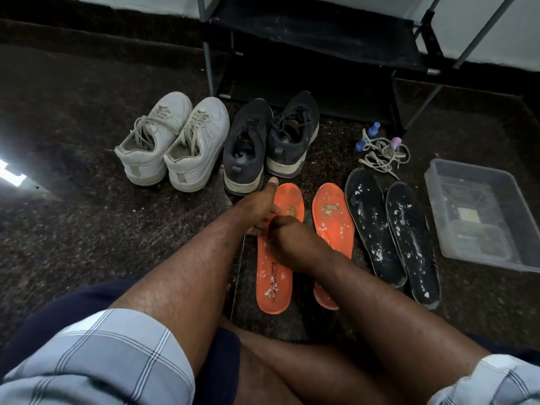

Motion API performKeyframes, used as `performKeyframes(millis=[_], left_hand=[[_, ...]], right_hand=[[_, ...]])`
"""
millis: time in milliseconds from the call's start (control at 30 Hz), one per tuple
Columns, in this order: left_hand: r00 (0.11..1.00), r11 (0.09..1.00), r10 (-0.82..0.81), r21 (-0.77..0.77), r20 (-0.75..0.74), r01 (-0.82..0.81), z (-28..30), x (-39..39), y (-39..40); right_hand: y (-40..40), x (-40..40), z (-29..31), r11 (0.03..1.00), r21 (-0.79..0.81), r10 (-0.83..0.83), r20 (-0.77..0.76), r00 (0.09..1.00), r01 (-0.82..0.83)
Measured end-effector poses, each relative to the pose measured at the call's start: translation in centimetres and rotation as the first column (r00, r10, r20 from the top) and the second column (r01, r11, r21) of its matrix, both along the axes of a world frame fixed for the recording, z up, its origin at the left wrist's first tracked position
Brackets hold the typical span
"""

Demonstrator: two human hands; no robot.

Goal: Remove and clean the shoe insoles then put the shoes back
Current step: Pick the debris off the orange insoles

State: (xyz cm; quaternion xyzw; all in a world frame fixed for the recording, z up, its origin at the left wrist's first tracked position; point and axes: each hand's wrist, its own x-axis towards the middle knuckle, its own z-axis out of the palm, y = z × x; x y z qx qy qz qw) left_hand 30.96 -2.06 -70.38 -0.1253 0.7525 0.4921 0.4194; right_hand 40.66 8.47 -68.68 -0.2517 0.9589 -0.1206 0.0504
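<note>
Two orange insoles lie on the dark floor in front of me, both speckled with white bits. My left hand (258, 207) rests on the upper left edge of the left orange insole (273, 277), thumb stretched toward the shoes. My right hand (287, 238) sits on the middle of the same insole with its fingers curled under; whatever it may hold is hidden. The right orange insole (333, 220) lies beside it, partly under my forearm. Two black insoles (365, 217) lie further right. Black sneakers (268, 141) and white sneakers (175, 141) stand behind.
A clear plastic tub (438, 182) with small items inside sits at the right. Loose laces (382, 154) and small blue and pink bottles (372, 131) lie near the black shoe rack (321, 39) at the back. My bare knees and shorts fill the foreground.
</note>
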Motion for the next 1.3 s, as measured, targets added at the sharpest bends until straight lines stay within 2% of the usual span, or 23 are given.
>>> performKeyframes(millis=[67,200,333,500,633,800,867,967,1033,1167,1300], left_hand=[[1.000,1.000,0.002,0.002,-0.001,-0.002,0.0,0.0,-0.1],[1.000,1.000,0.002,-0.006,-0.021,-0.002,0.3,0.0,0.0],[1.000,1.000,-0.002,-0.001,-0.020,0.002,0.3,0.0,0.0],[0.999,1.000,0.005,-0.024,-0.038,-0.006,0.4,0.1,0.1],[0.998,0.999,-0.010,-0.035,-0.060,0.008,0.2,-0.1,0.0],[0.999,1.000,0.006,-0.022,-0.042,-0.007,0.4,0.2,-0.1],[1.000,1.000,0.002,-0.014,-0.028,-0.003,0.5,0.2,-0.1],[0.999,1.000,-0.002,-0.005,-0.034,0.002,0.5,0.3,-0.1],[0.999,1.000,0.007,-0.013,-0.045,-0.007,0.6,0.5,-0.1],[0.999,1.000,0.013,-0.003,-0.033,-0.013,0.9,0.5,-0.1],[0.999,1.000,0.016,0.004,-0.045,-0.016,0.9,0.6,-0.2]], right_hand=[[-0.3,0.2,-0.2,0.997,0.021,-0.077,0.074,0.994,0.075],[-1.0,0.8,-0.4,0.999,-0.042,-0.017,0.262,0.965,0.029],[-0.1,0.2,-0.4,0.983,-0.088,-0.144,0.166,0.976,0.160],[-1.3,1.8,-0.4,0.989,-0.141,0.000,0.259,0.966,0.038],[-0.3,0.5,-0.5,0.973,-0.134,-0.167,0.153,0.974,0.188],[-1.4,1.7,-0.2,0.993,-0.101,-0.036,0.278,0.960,0.066],[-0.8,0.9,-0.4,0.988,-0.099,-0.089,0.242,0.966,0.116],[1.0,-0.2,-0.8,0.969,-0.071,-0.229,0.110,0.967,0.238],[1.4,0.0,-0.9,0.969,-0.049,-0.236,0.127,0.963,0.244],[1.2,0.5,-0.7,0.978,-0.070,-0.173,0.263,0.949,0.198],[2.6,-0.5,-0.9,0.942,-0.060,-0.321,0.112,0.940,0.329]])
